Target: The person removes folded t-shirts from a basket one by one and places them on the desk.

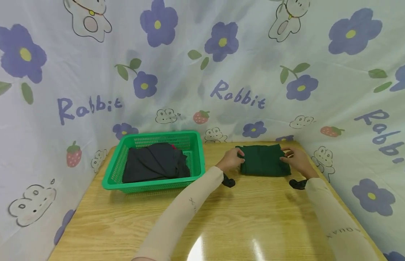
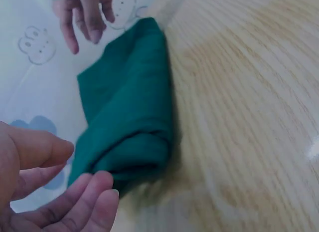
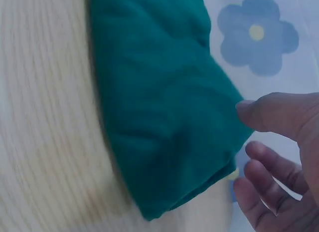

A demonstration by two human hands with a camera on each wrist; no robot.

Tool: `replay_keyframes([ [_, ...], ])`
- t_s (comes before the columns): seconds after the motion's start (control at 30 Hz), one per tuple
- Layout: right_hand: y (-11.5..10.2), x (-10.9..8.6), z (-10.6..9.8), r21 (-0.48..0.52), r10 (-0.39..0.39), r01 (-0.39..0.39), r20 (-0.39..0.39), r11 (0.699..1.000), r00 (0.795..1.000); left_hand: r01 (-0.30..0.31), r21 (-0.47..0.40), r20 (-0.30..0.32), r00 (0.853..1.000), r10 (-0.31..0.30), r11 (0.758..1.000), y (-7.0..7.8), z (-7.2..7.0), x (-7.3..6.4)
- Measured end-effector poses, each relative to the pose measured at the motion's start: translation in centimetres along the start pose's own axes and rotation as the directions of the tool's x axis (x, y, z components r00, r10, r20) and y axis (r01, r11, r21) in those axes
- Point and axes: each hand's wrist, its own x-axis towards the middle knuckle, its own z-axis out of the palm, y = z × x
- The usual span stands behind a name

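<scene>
A folded dark green cloth garment (image 1: 264, 161) lies at the back right of the wooden table, layered and rolled at its left end. My left hand (image 1: 231, 159) is at that end. In the left wrist view its fingertips (image 2: 103, 181) come right up to the folded edge, thumb and fingers parted. At the opposite end is my right hand (image 1: 297, 160). The right wrist view has its thumb (image 3: 269, 112) overlapping the cloth's corner and the other fingers spread loosely beside it, with a gap between thumb and fingers.
Left of the cloth stands a green plastic basket (image 1: 197, 156) holding folded black garments (image 1: 151, 163) and a small red bit. A patterned curtain (image 1: 176, 72) borders the table (image 1: 235, 224) at the back and sides. Black pieces hang below both wrists.
</scene>
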Motion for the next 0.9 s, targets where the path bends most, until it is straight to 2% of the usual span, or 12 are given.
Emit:
replay_keyframes([
  [0.3, -2.3, 0.4, 0.5, 0.066, -0.125, 0.122, 0.050, 0.990, 0.991, -0.072, -0.055, 0.081, 0.994, 0.076, 0.996, 1.6, -2.2, -1.0],
  [0.47, -4.6, 1.0, 0.7, 0.069, -0.157, 0.152, 0.068, 0.986, 0.985, -0.141, -0.014, 0.099, 0.985, 0.141, 0.990, 3.0, -3.9, -1.8],
  [0.73, -8.7, 1.6, 2.1, 0.085, -0.222, 0.213, 0.119, 0.973, 0.968, -0.157, 0.015, 0.133, 0.979, 0.153, 0.988, 4.2, -6.2, -4.0],
  [0.9, -10.7, 1.8, 3.2, 0.145, -0.249, 0.226, 0.162, 0.963, 0.955, -0.179, 0.030, 0.145, 0.974, 0.173, 0.983, 4.3, -8.5, -4.7],
])
